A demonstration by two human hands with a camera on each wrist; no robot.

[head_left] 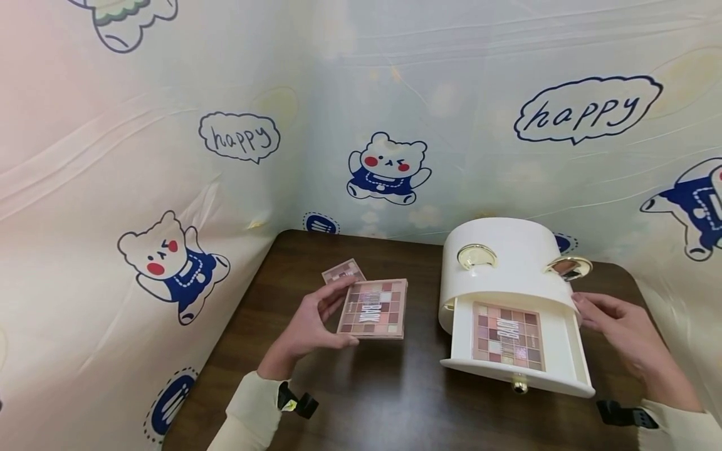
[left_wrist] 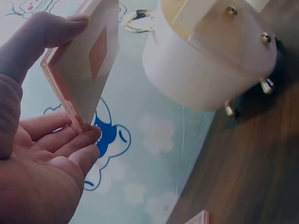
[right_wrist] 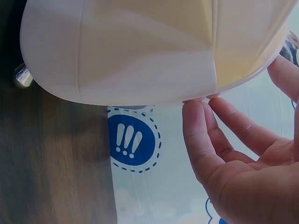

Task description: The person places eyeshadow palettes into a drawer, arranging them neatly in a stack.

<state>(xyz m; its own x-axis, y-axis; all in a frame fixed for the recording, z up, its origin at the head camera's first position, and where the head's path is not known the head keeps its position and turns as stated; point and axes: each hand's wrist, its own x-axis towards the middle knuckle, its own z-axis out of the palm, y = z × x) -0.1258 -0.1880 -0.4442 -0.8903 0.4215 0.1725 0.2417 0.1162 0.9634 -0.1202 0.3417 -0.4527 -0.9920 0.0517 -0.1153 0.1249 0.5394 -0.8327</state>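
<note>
My left hand [head_left: 307, 327] grips an eyeshadow palette [head_left: 373, 309] by its left side, thumb on one edge and fingers on the other. In the left wrist view its pale underside with a small pinkish label faces the camera. On the right stands a white rounded cosmetics organizer [head_left: 499, 250], its drawer [head_left: 572, 357] pulled out toward the front. Inside the drawer lies another eyeshadow palette [head_left: 507, 336]. My right hand [head_left: 623, 329] touches the organizer's right side, fingers extended and fingertips against the wall in the right wrist view.
A further palette [head_left: 344, 271] lies on the dark wooden table [head_left: 389, 394], behind the held one. Two gold-rimmed, ear-like rings [head_left: 476, 256] stick out from the organizer's top. A gold knob [head_left: 519, 384] sits on the drawer front. A printed curtain [head_left: 479, 156] surrounds the table's back and sides.
</note>
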